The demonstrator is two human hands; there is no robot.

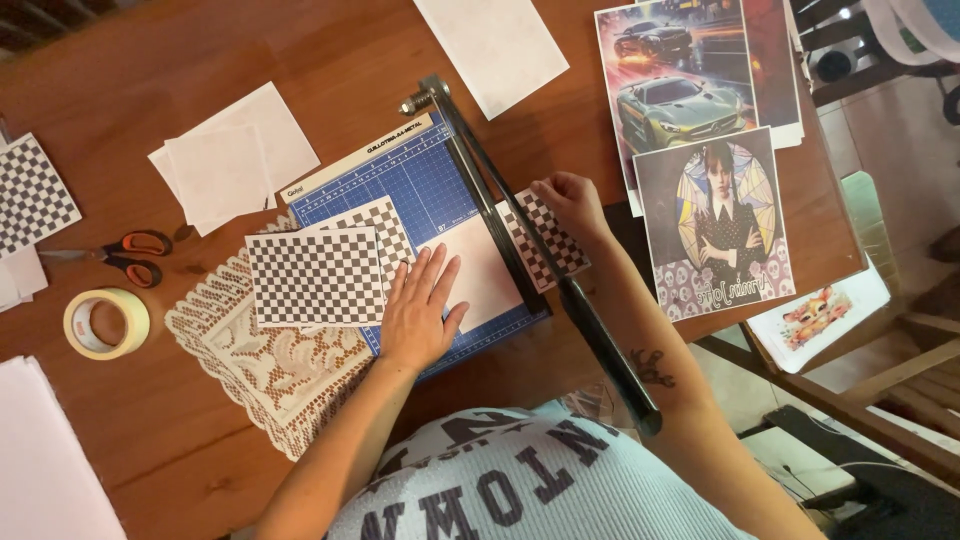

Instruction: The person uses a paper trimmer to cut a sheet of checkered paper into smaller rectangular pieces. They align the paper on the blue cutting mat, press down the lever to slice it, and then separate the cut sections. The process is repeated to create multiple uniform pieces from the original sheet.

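While the left hand lies spread flat on a pale sheet atop the blue paper cutter, the right hand pinches a checkered strip right of the black blade arm.

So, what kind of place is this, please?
Probably a home craft table. The left hand presses paper on a blue paper cutter, the right hand holds a checkered sheet, and scissors and tape lie nearby.
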